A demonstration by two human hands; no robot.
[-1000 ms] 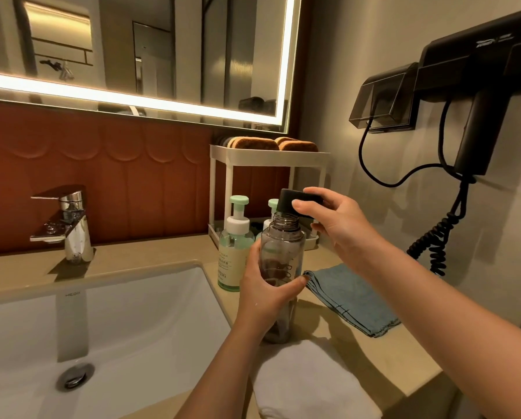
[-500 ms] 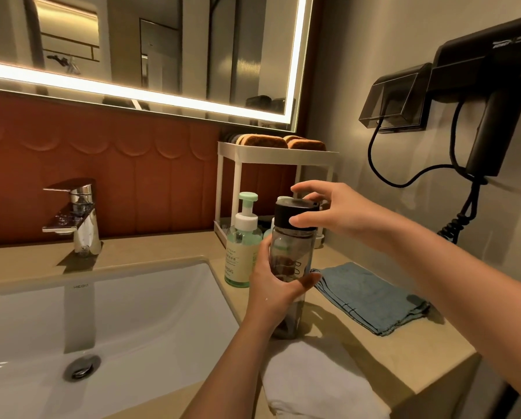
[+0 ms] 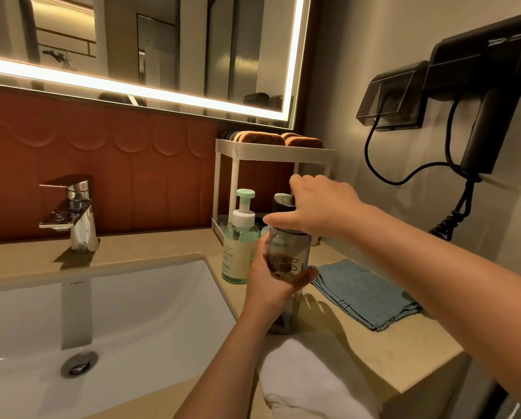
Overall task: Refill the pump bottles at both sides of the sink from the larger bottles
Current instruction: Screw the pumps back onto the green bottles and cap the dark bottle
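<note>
A second ago the black cap [image 3: 281, 202] was held clear beside the open neck of the dark bottle [image 3: 286, 255]; half a second ago it had been set on the neck; now the right hand [image 3: 319, 207] sits over it from the right of the frame, thumb and fingers curled round the cap and pinching it. The left hand [image 3: 271, 285] still grips the bottle's body at centre frame, fingers wrapped round it, the base standing on the surface [image 3: 359, 337] just right of the sink [image 3: 132, 313]. The green pump bottle [image 3: 239, 252] stands just left of it, upright, pump head in place; a blue cloth [image 3: 362, 293] lies to the right, a white towel [image 3: 313, 379] below. Recapping suggests pouring on this side is finished; I judge the cap is being screwed down; whether it is tight cannot be told; the other side of the sink is out of view.
</note>
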